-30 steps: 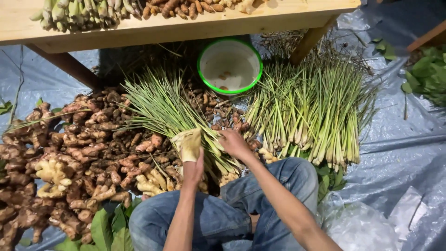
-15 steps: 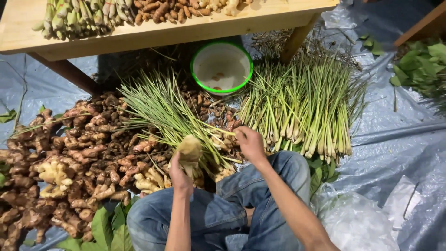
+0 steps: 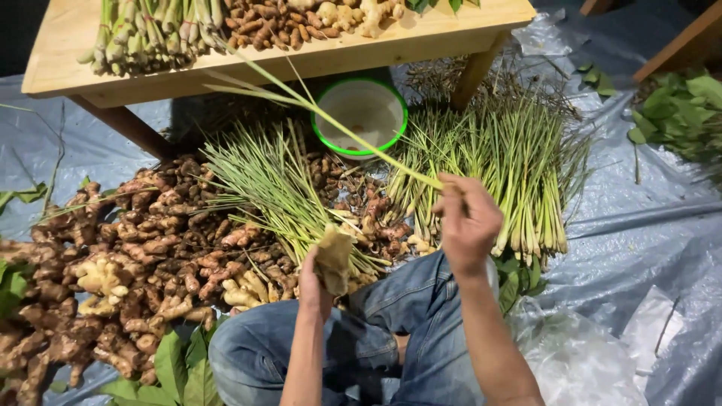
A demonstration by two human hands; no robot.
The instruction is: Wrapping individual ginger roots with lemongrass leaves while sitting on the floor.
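Sitting on a grey-blue plastic tarp (image 3: 647,225), jeans-clad knees up. Left hand (image 3: 312,282) wrapped tight around the pale cut base of a bundle of thin green lemongrass stalks (image 3: 274,192), fanned out over the pile just past the knees. Right hand (image 3: 468,224) raised, fingers pinched shut on one long green lemongrass stalk (image 3: 323,116) slanting up toward the pale wooden table (image 3: 316,56). Big heap of knobbly brown ginger roots (image 3: 128,256) at left, another lemongrass pile (image 3: 511,173) at right, green-rimmed white bowl (image 3: 361,113) under the table.

Table (image 3: 421,37) pale matt wood; tarp (image 3: 647,225) glossy plastic; ginger pile (image 3: 150,256) rough, knobbly.
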